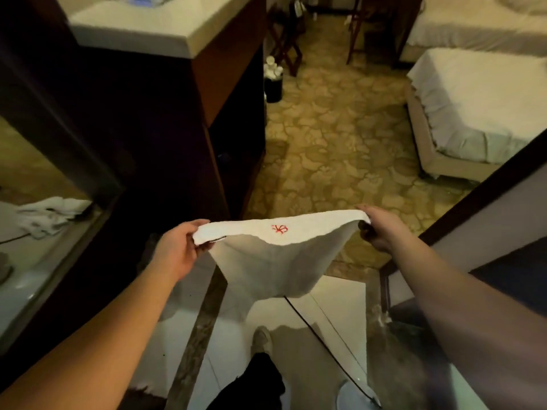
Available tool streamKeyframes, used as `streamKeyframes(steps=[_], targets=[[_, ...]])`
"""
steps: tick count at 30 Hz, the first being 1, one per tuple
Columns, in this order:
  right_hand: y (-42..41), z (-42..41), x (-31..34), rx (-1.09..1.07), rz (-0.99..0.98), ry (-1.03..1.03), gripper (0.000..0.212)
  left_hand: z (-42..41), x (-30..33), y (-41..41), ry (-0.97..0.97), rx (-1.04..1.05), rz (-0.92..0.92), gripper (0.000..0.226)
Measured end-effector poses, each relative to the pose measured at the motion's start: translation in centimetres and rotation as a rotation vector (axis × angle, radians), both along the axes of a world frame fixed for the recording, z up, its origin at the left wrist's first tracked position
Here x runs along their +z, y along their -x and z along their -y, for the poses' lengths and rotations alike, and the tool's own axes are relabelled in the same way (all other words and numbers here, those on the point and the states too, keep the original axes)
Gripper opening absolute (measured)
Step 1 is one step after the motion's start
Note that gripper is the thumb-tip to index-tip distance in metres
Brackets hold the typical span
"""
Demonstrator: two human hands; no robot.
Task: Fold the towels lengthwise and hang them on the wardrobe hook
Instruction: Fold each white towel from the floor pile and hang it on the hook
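Towel (275,255) hung stretched between both hands, out front at waist height over the floor. My left hand (177,250) pinched one top corner, fingers curled on the hem; my right hand (377,227) gripped the other. I judged the edge was held taut so the red monogram (279,229) faced up, ready for folding lengthwise.

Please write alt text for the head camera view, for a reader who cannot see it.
A person's left hand and right hand hold a white towel with a red mark stretched between them by its top edge, the rest hanging over a tiled floor. Beyond lie patterned carpet and a white-sheeted bed.
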State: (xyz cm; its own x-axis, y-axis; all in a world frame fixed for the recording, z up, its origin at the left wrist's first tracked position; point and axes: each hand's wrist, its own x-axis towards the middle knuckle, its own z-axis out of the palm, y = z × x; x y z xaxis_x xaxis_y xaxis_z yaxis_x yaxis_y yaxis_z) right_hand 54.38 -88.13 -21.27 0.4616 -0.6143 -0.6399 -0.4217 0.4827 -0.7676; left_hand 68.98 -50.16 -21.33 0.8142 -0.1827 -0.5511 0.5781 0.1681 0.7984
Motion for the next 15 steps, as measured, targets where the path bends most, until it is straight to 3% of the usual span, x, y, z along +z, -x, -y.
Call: streamKeyframes(steps=[4,6,11,12,15], targets=[[4.1,-3.1,2.2,0.04,0.053,-0.047,0.009,-4.3,3.1,5.5,0.085,-0.032,0.13,0.052],[6.4,-4.9,3.6,0.085,0.153,-0.098,0.016,-6.6,4.7,8.3,0.034,-0.081,0.24,0.049],[11.2,-9.3,6.8,0.375,0.426,-0.154,0.052,-12.9,8.1,14.6,-0.318,-0.063,0.431,0.015],[11.7,-10.1,7.2,0.424,0.43,-0.115,0.05,-14.0,8.8,15.7,-0.387,-0.049,0.455,0.012],[13.0,-13.6,9.0,0.531,0.349,0.16,0.015,-18.2,11.4,19.3,-0.809,0.012,0.574,0.05]])
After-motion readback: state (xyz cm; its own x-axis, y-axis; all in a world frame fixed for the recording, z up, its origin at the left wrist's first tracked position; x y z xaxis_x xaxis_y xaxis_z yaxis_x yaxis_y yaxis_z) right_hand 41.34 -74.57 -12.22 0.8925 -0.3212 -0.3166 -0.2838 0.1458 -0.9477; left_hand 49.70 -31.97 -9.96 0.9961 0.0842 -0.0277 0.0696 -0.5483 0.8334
